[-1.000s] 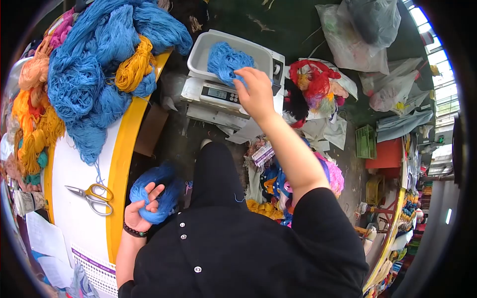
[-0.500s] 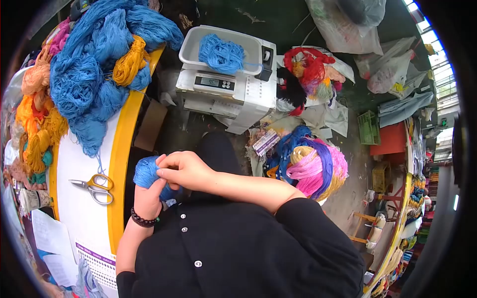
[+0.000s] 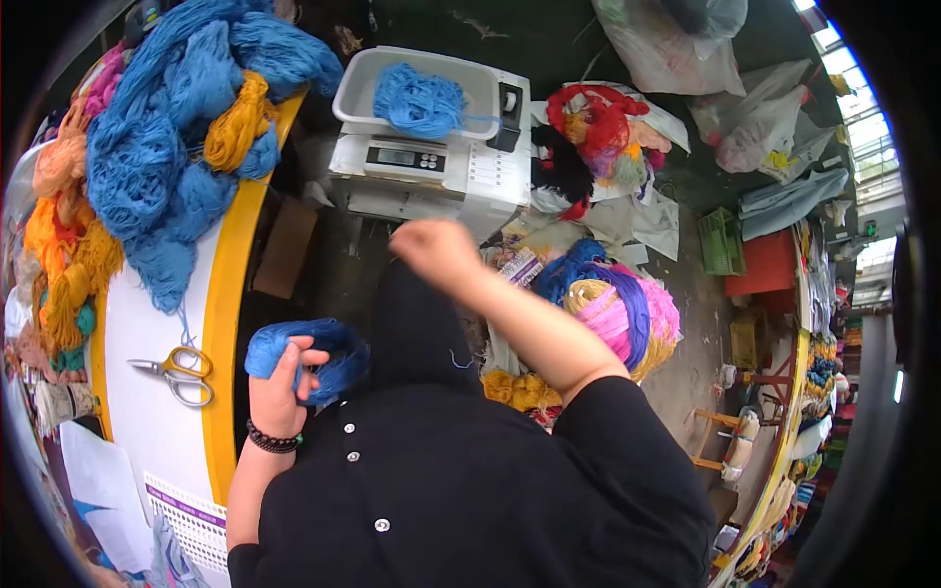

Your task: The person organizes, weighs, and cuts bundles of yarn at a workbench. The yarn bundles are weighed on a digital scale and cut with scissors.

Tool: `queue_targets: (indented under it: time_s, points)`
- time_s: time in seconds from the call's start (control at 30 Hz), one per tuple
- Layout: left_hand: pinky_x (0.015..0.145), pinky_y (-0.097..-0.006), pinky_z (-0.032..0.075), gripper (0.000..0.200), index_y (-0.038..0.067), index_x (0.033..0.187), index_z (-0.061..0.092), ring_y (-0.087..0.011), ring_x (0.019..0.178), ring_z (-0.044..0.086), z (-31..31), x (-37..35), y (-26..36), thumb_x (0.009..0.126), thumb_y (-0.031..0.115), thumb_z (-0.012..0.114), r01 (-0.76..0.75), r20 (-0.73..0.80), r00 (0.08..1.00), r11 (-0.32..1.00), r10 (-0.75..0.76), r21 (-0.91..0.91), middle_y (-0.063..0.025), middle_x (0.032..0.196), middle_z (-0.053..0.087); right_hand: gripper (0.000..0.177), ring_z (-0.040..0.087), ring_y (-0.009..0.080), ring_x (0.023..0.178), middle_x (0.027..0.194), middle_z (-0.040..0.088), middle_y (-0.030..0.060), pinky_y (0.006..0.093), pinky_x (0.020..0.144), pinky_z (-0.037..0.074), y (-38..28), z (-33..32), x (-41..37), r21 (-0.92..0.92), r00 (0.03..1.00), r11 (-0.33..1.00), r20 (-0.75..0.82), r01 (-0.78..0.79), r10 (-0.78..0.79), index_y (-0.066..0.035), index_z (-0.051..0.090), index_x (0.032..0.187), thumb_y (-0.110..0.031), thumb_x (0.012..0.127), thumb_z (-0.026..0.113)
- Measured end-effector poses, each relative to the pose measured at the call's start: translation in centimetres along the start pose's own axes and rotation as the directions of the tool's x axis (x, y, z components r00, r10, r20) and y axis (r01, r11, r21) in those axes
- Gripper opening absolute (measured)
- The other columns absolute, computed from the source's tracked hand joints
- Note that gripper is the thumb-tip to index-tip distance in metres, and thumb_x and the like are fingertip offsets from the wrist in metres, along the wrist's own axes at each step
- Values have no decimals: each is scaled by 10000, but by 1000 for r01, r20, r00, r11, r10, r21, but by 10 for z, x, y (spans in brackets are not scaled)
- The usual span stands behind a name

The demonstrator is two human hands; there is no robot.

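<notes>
A skein of blue yarn point(image 3: 338, 363) is wrapped by the fingers of my left hand point(image 3: 281, 392), low beside the table edge. My right hand point(image 3: 431, 253) is raised in front of the scale, its fingers curled together; whether a strand is between them is too small to tell. More blue yarn point(image 3: 420, 100) lies in a white tray point(image 3: 355, 88) on a digital scale point(image 3: 407, 159). Scissors point(image 3: 178, 370) with one yellow and one grey handle lie on the white table point(image 3: 137, 323) to the left. A short light thread point(image 3: 459, 361) rests on my dark clothing.
Large blue hanks point(image 3: 137, 167) and a mustard hank point(image 3: 235, 122) cover the table's far end. Orange yarn point(image 3: 69, 265) hangs at the left. Right of the scale are red yarn point(image 3: 598, 108), a multicoloured bundle point(image 3: 627, 318) and a green basket point(image 3: 721, 242). Plastic bags point(image 3: 676, 49) hang beyond.
My right hand has moved away from the skein, up and to the right toward the scale. The skein in my left hand shows more fully. The view has shifted slightly.
</notes>
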State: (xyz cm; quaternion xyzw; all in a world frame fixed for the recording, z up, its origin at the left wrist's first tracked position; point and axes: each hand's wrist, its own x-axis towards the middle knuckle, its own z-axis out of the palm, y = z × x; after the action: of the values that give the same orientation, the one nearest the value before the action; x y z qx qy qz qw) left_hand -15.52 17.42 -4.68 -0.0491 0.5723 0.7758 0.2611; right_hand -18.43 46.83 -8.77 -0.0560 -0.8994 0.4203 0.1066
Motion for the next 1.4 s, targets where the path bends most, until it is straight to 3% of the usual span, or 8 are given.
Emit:
queue_targets:
  time_s: [0.13,0.33,0.63,0.83,1.13,1.27,1.33,1.4]
  points:
    - [551,-228,452,207,18,1003,625,-66,480,457,-3,4,-6,936,209,577,32,-41,999,999,-32,-19,-116,833,693,204,619,339,913,945,669,136,439,787,508,127,-54,48,-473,949,860,-314,-191,38,-119,727,929,-175,743,664]
    - [545,-224,450,203,23,994,628,-67,477,458,-1,11,-8,932,211,583,43,-77,996,999,-43,-10,-106,815,691,151,613,297,885,891,671,91,418,773,509,161,-73,70,-676,996,737,-66,3,-65,-138,732,856,-192,726,680]
    - [535,-216,442,192,28,979,636,-68,474,455,2,19,-10,936,206,576,83,-138,987,997,-82,3,-90,790,686,114,615,301,802,806,658,93,414,713,506,172,-63,81,-800,986,596,-38,66,-161,-141,727,756,-168,713,625]
    - [536,-211,446,191,30,977,637,-65,473,464,3,18,-11,931,207,582,80,-162,984,997,-78,10,-86,785,688,139,625,309,810,820,661,101,416,715,512,169,-61,83,-751,999,661,-42,-12,-30,-114,715,728,-166,735,586]
    - [537,-220,457,193,28,982,626,-60,468,467,2,17,-10,918,208,601,94,-168,981,995,-96,-17,-89,772,683,86,605,290,877,832,642,82,429,711,475,171,-60,82,-737,996,676,-51,16,-79,-84,670,745,-155,746,622]
    - [553,-229,460,198,37,987,625,-63,495,472,-5,15,-9,922,223,596,98,-180,978,995,-102,-27,-67,781,678,61,593,296,835,832,641,71,429,716,461,99,-64,67,-603,867,784,-304,147,-396,-84,656,753,-102,711,696]
    - [557,-233,458,196,39,988,627,-66,501,475,-4,16,-10,919,219,594,110,-192,975,994,-110,-11,-66,779,677,262,581,290,844,870,639,65,417,760,447,51,-68,74,-544,769,776,-330,319,-547,-98,669,946,-101,691,726]
    - [559,-238,457,192,38,987,627,-70,501,471,-2,16,-10,920,213,586,117,-190,975,993,-116,-7,-65,777,676,559,577,281,887,920,637,54,408,819,430,16,-66,89,-552,815,763,-235,338,-530,-111,571,1209,-116,679,749]
